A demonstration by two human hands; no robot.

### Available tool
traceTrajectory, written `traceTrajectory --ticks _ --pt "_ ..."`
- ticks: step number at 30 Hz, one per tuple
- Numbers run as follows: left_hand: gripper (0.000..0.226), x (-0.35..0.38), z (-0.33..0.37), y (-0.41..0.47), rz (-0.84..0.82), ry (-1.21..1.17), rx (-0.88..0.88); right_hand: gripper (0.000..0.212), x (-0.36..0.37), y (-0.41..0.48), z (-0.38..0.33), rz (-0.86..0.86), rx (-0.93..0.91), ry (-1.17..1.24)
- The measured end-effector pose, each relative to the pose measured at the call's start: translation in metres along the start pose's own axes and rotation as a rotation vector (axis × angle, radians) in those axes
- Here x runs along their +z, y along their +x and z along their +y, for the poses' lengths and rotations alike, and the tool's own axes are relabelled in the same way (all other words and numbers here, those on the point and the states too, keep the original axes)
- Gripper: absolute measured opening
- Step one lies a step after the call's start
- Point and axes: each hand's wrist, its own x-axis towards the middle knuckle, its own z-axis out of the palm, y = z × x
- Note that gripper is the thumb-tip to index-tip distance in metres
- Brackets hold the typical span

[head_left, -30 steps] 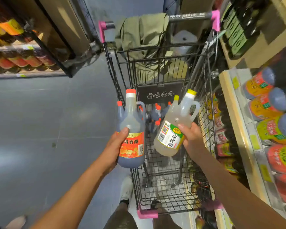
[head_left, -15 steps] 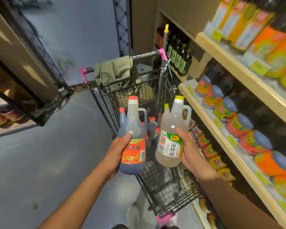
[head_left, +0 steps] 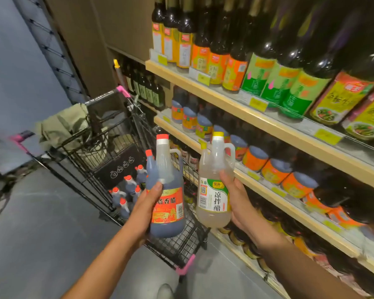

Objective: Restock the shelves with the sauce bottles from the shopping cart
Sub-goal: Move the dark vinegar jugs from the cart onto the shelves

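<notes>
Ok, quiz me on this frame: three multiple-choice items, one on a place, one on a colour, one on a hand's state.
1. Where are the small red-capped bottles?
A. in the shopping cart
B. on the top shelf
C. on the floor

2. What colour is the cap of the pale bottle in the right hand?
A. red
B. yellow
C. blue

3. What is the left hand doing?
A. hanging free
B. pushing the cart handle
C. gripping the dark bottle

Answers:
1 A: they stand clustered inside the wire basket.
2 B: a yellow cap tops its clear neck.
3 C: the thumb and fingers wrap round the bottle at its red label.
</notes>
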Motion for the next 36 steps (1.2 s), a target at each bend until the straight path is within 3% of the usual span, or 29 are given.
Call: traceTrajectory --ticks 6,10,12,15,18,23,27,31,34,36 --pt "0.09 0.067 -0.014 0.004 -0.194 0.092 -0.096 0.065 -0.069 -0.063 -0.012 0.231 -0.084 0.029" --pt "0.076 0.109 -0.026 0.013 -0.37 0.178 -0.137 0.047 -0.106 -0.105 -0.015 0.446 -0.114 0.061" --pt "0.078 0.132 -0.032 0.016 -0.478 0.235 -0.162 0.054 -0.122 -0.126 -0.012 0.529 -0.15 0.075" --pt "0.104 0.163 -0.046 0.014 -0.634 0.32 -0.183 0.065 -0.143 -0.16 -0.003 0.636 -0.196 0.09" --pt "0.108 0.194 -0.067 0.006 -0.762 0.364 -0.237 0.076 -0.16 -0.199 0.005 0.78 -0.23 0.148" --pt "0.098 0.26 -0.11 -0.034 -0.962 0.464 -0.315 0.076 -0.189 -0.276 0.022 1.007 -0.312 0.239" --pt "0.096 0.31 -0.148 -0.09 -1.085 0.508 -0.385 0.09 -0.208 -0.347 0.036 1.18 -0.35 0.3" --pt "0.053 0.349 -0.192 -0.155 -1.187 0.572 -0.471 0.077 -0.223 -0.424 0.052 1.354 -0.374 0.314" --pt "0.061 0.375 -0.224 -0.203 -1.26 0.63 -0.529 0.063 -0.236 -0.482 0.066 1.46 -0.385 0.337" --pt "0.062 0.389 -0.242 -0.235 -1.287 0.653 -0.541 0.066 -0.246 -0.516 0.075 1.522 -0.385 0.347"
